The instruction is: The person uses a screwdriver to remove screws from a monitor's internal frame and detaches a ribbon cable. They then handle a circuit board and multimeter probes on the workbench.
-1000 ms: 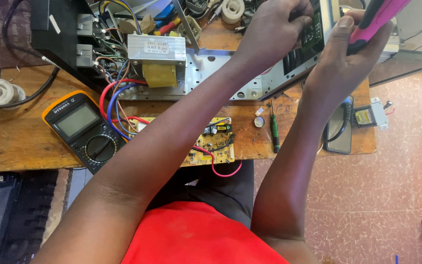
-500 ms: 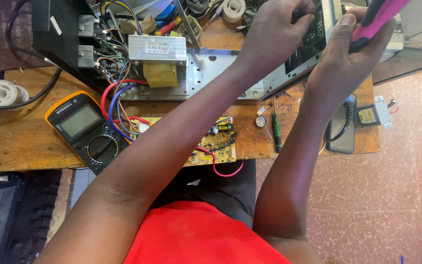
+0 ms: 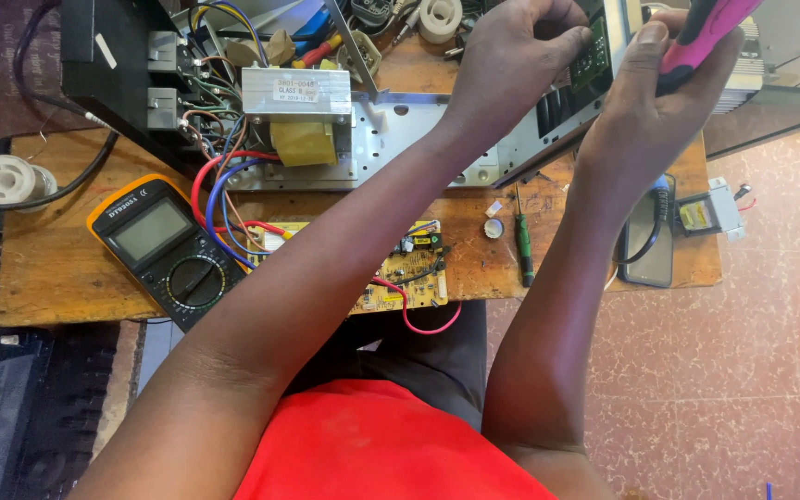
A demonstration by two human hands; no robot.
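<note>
My left hand (image 3: 520, 56) grips the edge of a dark panel with a green board (image 3: 590, 65) at the top of an opened grey metal chassis (image 3: 418, 139). My right hand (image 3: 659, 88) is closed around a pink-handled tool (image 3: 706, 32), held against the same panel. A silver transformer with yellow tape (image 3: 298, 116) sits in the chassis, with red and blue wires running from it to a yellow circuit board (image 3: 400, 273) at the bench's front edge.
A yellow and black multimeter (image 3: 164, 245) lies at front left of the wooden bench (image 3: 57, 268). A green screwdriver (image 3: 522, 241), a coin cell (image 3: 493, 228), a dark phone (image 3: 645, 250), a solder reel (image 3: 4, 179) and a black box (image 3: 113, 56) are around.
Both hands stay on the panel and tool; the view has shifted slightly, with the multimeter appearing a little further right.
</note>
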